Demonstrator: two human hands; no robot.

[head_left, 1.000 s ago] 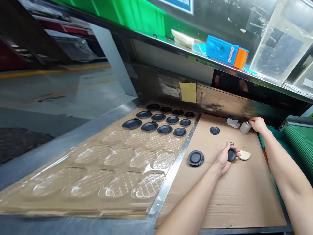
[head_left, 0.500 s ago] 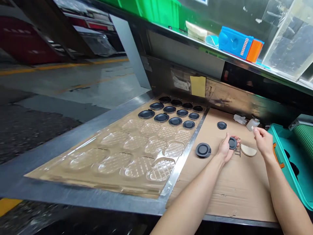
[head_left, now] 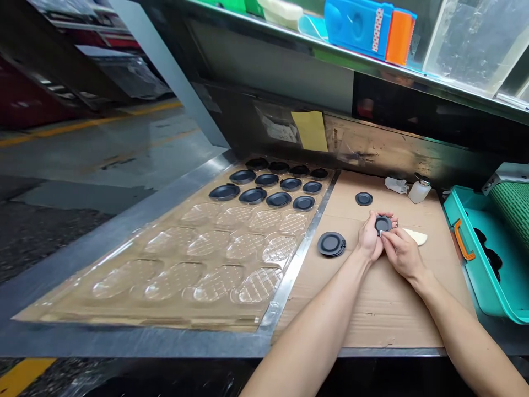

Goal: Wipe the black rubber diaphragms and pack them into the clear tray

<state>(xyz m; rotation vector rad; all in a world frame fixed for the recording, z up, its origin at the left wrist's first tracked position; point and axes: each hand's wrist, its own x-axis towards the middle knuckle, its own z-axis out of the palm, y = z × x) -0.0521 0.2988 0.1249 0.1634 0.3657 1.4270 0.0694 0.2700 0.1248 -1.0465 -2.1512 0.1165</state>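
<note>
A small round black plastic part (head_left: 383, 224) with a raised rim lies in my left hand (head_left: 367, 237), whose fingers curl around it from beneath. My right hand (head_left: 404, 253) is pinched, its fingertips pressed to the near edge of that part. Whatever sits between those fingertips is too small to make out. Left of my hands, black round parts (head_left: 331, 243) lie overlapped on the cardboard (head_left: 330, 309). Another black round part (head_left: 363, 199) rests farther back. A cream half-round pad (head_left: 415, 237) shows partly behind my right hand.
A clear blister tray (head_left: 165, 314) covers the left side, black parts filling its far rows. A pump bottle (head_left: 419, 190) and crumpled white tissue (head_left: 395, 184) stand at the back. The teal bin (head_left: 475, 264) at right holds black parts. A shelf (head_left: 289, 41) overhangs the bench.
My right hand has come from near the bottle, leftward and down, to the black part in my left hand. The view has shifted, and the left hand still holds its part.
</note>
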